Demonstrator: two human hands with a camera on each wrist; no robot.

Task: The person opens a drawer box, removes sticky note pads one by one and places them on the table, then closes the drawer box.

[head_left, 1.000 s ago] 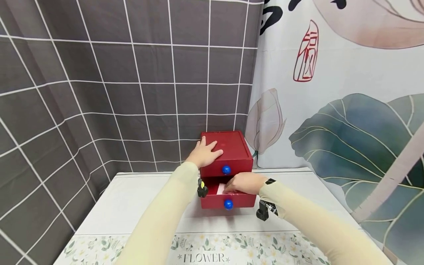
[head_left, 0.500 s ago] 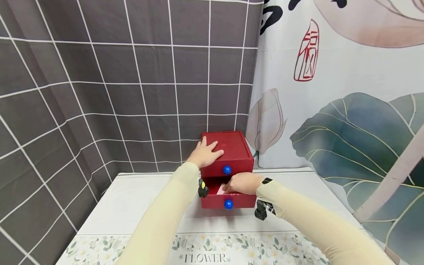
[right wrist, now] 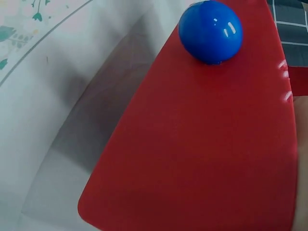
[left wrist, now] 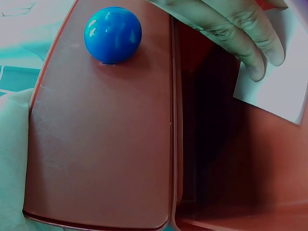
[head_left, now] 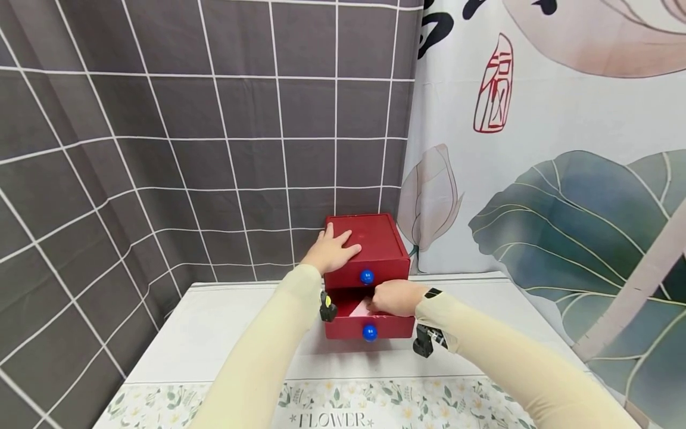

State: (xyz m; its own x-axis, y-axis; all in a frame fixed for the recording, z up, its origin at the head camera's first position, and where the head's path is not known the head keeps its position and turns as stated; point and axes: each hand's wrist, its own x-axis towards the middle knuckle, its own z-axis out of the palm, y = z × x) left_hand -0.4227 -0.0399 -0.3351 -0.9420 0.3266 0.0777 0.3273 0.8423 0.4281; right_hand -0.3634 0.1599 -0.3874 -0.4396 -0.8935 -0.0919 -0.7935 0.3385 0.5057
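Observation:
A small red drawer cabinet (head_left: pixel 370 238) has its lower drawer (head_left: pixel 348 327) pulled out and its upper drawer (left wrist: pixel 106 144) closed. My left hand (head_left: pixel 329 252) lies with spread fingers on the left part of the cabinet top. My right hand (head_left: pixel 395 297) reaches over the drawer's front into it and holds a white piece of paper (left wrist: pixel 274 96), with fingertips (left wrist: pixel 257 72) on its face. In the head view the paper slants inside the drawer, partly hidden by the hand. The right wrist view shows mostly the drawer front (right wrist: pixel 202 144).
Blue round knobs sit on the upper drawer (head_left: pixel 367 276) and the lower one (head_left: pixel 370 332). Below them spreads a white table cover (head_left: pixel 225 333) with a floral border. A grey checked curtain (head_left: pixel 241 155) and a printed white one (head_left: pixel 450 107) hang behind.
Inside the drawer, the paper has turned from nearly straight to slanted as my right hand's fingers shifted and curled more. My left hand stays on the cabinet top.

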